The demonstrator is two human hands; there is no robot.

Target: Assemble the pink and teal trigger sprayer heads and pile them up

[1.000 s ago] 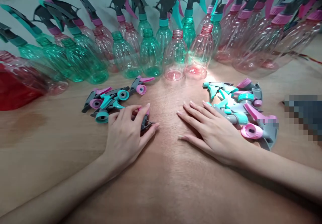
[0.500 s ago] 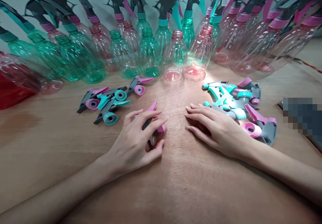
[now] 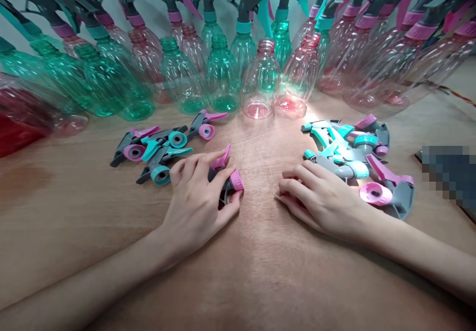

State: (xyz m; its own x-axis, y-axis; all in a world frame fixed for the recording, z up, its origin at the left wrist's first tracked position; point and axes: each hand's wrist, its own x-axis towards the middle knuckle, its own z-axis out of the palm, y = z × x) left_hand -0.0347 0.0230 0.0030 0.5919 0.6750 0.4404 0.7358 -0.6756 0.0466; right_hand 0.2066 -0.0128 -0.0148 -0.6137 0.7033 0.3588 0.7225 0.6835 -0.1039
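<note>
My left hand (image 3: pixel 197 197) grips a grey spray head with a pink trigger and pink collar (image 3: pixel 227 174), lifted slightly off the wooden table (image 3: pixel 260 271). My right hand (image 3: pixel 320 197) rests on the table with its fingers curled under, beside a pile of grey, teal and pink spray heads (image 3: pixel 353 147); I see nothing in it. A smaller pile of spray heads (image 3: pixel 159 145) lies just beyond my left hand. Two uncapped clear pink bottles (image 3: pixel 260 80) stand at the middle of the bottle row.
Rows of teal and pink plastic spray bottles (image 3: pixel 178 73), many with trigger heads fitted, stand across the back of the table. A red bottle or container (image 3: pixel 22 122) lies at far left. A blurred dark object (image 3: pixel 449 172) sits at the right edge.
My left hand picked a pink-trimmed spray head off the table and turned it. My right hand went from flat with fingers spread to curled, drawing slightly back.
</note>
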